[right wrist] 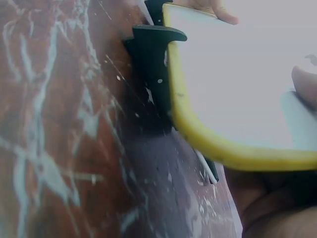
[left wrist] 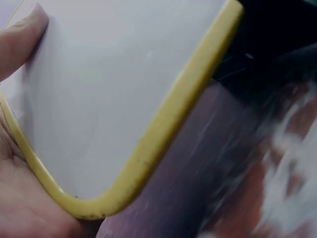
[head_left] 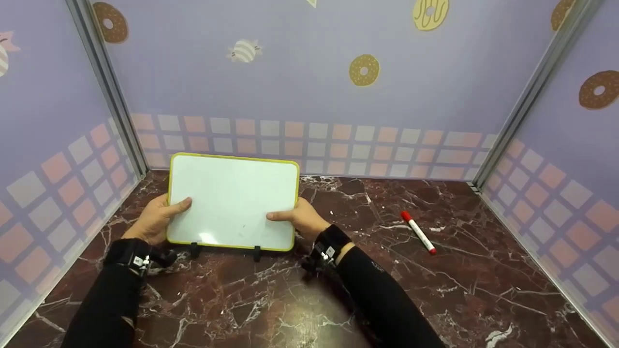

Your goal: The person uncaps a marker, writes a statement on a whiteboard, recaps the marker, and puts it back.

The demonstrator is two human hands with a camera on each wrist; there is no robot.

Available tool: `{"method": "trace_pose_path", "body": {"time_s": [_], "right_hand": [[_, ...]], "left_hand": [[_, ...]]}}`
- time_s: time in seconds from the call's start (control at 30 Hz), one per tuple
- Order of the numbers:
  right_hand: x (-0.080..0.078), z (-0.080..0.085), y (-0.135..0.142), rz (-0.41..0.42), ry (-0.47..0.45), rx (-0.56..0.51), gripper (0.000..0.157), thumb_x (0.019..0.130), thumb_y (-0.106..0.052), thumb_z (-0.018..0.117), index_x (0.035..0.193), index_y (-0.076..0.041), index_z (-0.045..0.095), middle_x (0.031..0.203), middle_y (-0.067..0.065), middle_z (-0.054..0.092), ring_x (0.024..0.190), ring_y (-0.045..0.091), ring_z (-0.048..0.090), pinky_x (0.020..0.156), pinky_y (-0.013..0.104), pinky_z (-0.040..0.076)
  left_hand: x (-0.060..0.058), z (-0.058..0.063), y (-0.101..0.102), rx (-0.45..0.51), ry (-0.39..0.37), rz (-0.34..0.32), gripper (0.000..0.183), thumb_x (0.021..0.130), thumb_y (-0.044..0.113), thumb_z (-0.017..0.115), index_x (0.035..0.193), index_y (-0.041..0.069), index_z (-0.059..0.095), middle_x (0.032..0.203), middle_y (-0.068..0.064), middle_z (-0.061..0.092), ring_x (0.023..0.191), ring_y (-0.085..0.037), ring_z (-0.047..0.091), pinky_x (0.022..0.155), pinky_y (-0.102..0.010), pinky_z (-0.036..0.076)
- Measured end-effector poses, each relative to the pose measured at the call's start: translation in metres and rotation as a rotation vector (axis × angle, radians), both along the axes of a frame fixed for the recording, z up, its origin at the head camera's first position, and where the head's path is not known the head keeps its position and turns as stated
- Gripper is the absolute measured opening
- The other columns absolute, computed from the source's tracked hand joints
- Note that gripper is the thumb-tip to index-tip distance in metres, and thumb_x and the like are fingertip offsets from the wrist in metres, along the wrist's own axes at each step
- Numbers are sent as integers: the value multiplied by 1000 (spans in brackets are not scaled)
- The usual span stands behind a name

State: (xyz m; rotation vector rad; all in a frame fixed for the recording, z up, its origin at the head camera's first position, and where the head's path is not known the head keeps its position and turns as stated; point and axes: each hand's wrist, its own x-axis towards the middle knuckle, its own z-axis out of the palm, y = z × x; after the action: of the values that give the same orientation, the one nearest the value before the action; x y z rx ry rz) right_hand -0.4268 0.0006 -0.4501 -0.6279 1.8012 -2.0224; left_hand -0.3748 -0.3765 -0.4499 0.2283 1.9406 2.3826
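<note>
A small whiteboard [head_left: 232, 193] with a yellow rim stands upright, leaning back, left of the middle in the head view. My left hand [head_left: 155, 218] grips its left edge, thumb on the white face. On the right edge my right hand [head_left: 305, 217] holds it the same way, fingers behind the board. Two black hooked feet of a stand [head_left: 257, 253] show under the lower rim. In the right wrist view one hooked foot [right wrist: 156, 54] comes up in front of the yellow rim [right wrist: 185, 111]. Most of the stand is hidden behind the board.
A red-capped white marker [head_left: 419, 233] lies on the dark red marbled table [head_left: 464, 290], right of the board. Patterned purple panels [head_left: 309, 96] wall off the back and both sides, joined by metal posts [head_left: 532, 92].
</note>
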Motion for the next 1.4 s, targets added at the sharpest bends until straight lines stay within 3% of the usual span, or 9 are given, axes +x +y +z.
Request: {"method": "trace_pose_path", "body": {"time_s": [0.2, 0.6, 0.97, 1.4], "right_hand": [[-6, -2, 18, -14, -20, -22, 32, 93, 2, 83, 123, 1, 72, 119, 19, 80, 109, 34, 81, 96, 51, 66], [-15, -4, 51, -20, -49, -54, 33, 92, 3, 81, 124, -2, 73, 118, 16, 81, 106, 31, 81, 96, 52, 66], [-20, -5, 88, -54, -135, -131, 42, 88, 5, 80, 128, -2, 69, 121, 18, 79, 107, 33, 81, 96, 53, 65], [-24, -7, 129, -82, -152, -126, 42, 87, 8, 76, 127, -2, 70, 120, 18, 80, 107, 34, 81, 95, 53, 66]], "left_hand": [[-5, 2, 21, -24, -4, 24, 21, 114, 22, 68, 132, 11, 62, 111, -3, 82, 101, -22, 81, 85, -46, 68], [-14, -1, 54, -10, 14, 12, 25, 114, 22, 68, 136, 10, 63, 115, -4, 83, 105, -24, 81, 89, -47, 68], [-21, -7, 96, -85, 30, 76, 43, 111, 25, 75, 142, 0, 57, 114, -4, 81, 103, -23, 81, 88, -46, 68], [-22, -12, 141, -67, 42, 116, 44, 109, 20, 77, 140, -6, 59, 110, -8, 82, 96, -24, 82, 84, -45, 69]]}}
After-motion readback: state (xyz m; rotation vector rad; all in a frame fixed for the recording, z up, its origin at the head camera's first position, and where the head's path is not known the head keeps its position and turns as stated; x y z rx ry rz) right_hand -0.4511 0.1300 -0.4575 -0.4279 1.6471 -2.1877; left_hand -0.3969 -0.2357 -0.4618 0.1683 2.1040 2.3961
